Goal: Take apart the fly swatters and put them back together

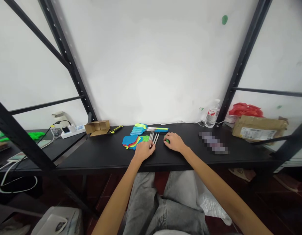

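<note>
My left hand rests on the desk with its fingers curled in, beside a fan of thin metal rods. What its fingertips pinch, if anything, is hidden. The rods run next to a pile of flat fly swatter heads in blue, red, yellow and green, partly covered by that hand. To the right, my right hand is closed around a small green piece, probably a handle, mostly hidden by the fingers. Behind both hands lies a stack of fly swatters with blue and yellow heads, metal rods and coloured handles.
An opened cardboard box and a black-and-yellow tool stand left on the black desk. A water bottle, a blurred item and a taped carton are on the right. A power strip lies far left.
</note>
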`<state>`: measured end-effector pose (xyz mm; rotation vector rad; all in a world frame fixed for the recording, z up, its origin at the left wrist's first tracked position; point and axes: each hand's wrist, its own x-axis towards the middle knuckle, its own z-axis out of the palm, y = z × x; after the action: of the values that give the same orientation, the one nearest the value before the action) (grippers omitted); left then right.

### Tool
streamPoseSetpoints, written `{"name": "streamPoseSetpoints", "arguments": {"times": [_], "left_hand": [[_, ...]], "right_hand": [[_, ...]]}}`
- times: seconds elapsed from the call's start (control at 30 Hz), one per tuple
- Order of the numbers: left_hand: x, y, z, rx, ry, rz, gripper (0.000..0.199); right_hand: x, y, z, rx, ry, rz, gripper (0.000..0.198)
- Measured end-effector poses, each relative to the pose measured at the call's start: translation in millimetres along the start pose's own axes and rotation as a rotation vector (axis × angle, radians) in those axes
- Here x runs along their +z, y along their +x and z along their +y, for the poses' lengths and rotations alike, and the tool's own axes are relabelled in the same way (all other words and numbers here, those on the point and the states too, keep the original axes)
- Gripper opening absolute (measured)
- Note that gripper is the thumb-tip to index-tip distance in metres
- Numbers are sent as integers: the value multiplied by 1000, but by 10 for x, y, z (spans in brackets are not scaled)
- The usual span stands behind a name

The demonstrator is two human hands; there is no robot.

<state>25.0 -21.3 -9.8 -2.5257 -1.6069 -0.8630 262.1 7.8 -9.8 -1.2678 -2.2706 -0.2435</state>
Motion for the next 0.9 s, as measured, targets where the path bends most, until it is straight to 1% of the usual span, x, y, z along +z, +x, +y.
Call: {"name": "streamPoseSetpoints", "arguments": {"times": [0.07, 0.17, 0.27, 0.37, 0.47, 0.57, 0.73, 0.9], "left_hand": [[8, 51, 38, -9, 37, 19, 26], [34, 203, 140, -29, 91, 25, 26], [87, 382, 265, -82, 168, 19, 30], [166, 490, 343, -123, 229, -10, 32], [247, 502, 350, -180, 240, -24, 32], [295, 473, 324, -209, 224, -8, 27], [279, 431, 307, -211, 249, -5, 21], [263, 396, 341, -215, 250, 1, 26]], "right_hand": [[-5, 2, -13, -46, 26, -24, 13], [-11, 3, -16, -86, 51, -57, 16], [-24, -2, -11, -86, 59, -49, 18], [-38, -8, 1, -81, 68, -28, 17], [-45, -13, 21, -69, 71, 6, 16], [-43, -16, 46, -41, 50, 22, 15], [-33, -15, 69, -12, 15, 7, 14], [-27, -13, 46, -1, 12, 4, 14]]}}
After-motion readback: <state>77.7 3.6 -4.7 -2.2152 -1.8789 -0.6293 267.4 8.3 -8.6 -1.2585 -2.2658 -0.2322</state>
